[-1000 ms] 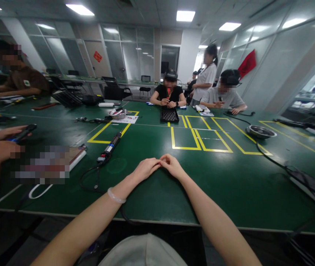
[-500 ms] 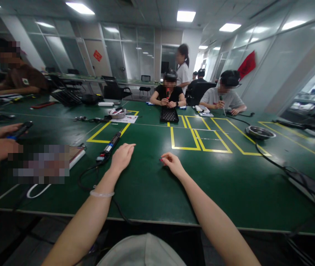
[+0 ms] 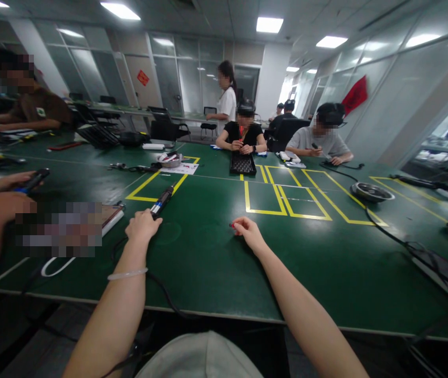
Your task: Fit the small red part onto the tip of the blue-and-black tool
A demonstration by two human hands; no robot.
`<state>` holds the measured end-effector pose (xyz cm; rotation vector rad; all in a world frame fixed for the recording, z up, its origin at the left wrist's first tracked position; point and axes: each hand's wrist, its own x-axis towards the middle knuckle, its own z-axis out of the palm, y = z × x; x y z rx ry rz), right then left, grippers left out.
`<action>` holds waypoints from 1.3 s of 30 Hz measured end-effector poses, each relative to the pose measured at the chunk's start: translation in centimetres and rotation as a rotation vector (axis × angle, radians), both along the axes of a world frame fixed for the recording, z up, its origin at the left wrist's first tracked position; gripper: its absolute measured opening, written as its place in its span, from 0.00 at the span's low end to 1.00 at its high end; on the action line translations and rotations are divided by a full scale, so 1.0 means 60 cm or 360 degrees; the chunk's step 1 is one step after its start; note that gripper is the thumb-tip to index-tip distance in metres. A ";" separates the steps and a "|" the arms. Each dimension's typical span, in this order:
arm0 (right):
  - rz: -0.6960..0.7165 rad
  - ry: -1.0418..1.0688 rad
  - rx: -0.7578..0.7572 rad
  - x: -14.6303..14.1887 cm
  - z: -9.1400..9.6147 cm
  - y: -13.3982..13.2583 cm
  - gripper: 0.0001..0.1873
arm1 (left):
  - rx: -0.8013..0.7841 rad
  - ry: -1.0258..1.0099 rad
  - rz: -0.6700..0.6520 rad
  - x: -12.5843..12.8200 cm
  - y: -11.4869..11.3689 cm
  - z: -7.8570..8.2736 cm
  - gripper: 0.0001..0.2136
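Observation:
My left hand (image 3: pixel 142 226) is closed around the near end of a black corded electric screwdriver (image 3: pixel 163 199) that lies on the green table (image 3: pixel 208 262). Its tip points away from me, toward a yellow taped rectangle (image 3: pixel 156 186). My right hand (image 3: pixel 247 229) rests on the table to the right, fingers pinched on a tiny red-tipped part (image 3: pixel 232 225). A pale bangle sits on my left wrist.
A black tray (image 3: pixel 241 163) lies across the table before a seated person; others sit around the table and one stands behind. A metal bowl (image 3: pixel 372 191) and cables (image 3: pixel 405 241) lie at right. Another person's arms and a notebook (image 3: pixel 110 216) are at left.
My hands were together at the table's middle; the left one moved left and closed on the screwdriver's handle. The right hand stayed, keeping its pinch. A standing person walked left in the background.

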<state>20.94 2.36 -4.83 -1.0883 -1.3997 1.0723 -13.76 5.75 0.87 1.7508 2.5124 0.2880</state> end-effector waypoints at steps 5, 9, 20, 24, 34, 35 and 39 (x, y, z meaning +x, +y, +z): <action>-0.0024 0.0025 -0.0023 -0.003 0.000 0.001 0.15 | -0.0100 0.0075 -0.0046 0.013 -0.001 0.004 0.20; -0.0060 0.0029 -0.0044 -0.007 -0.002 0.002 0.16 | -0.0064 0.0156 -0.0139 0.050 -0.010 0.006 0.21; -0.0019 -0.0031 0.0029 -0.007 -0.009 0.004 0.16 | 0.0077 0.0297 -0.0677 0.205 -0.059 0.011 0.22; 0.0001 -0.0101 0.0046 -0.005 -0.011 0.004 0.16 | 0.0160 0.0275 -0.0854 0.262 -0.074 -0.001 0.24; 0.0081 -0.0318 0.0200 -0.003 -0.001 -0.005 0.11 | 0.0270 0.0178 -0.1136 0.309 -0.108 -0.023 0.30; 0.0075 -0.0343 0.0230 -0.004 0.001 -0.006 0.10 | 0.0275 0.0178 -0.1142 0.307 -0.108 -0.024 0.30; 0.0086 -0.0413 0.0330 -0.006 0.006 -0.009 0.07 | 0.0252 0.0164 -0.1157 0.301 -0.106 -0.027 0.31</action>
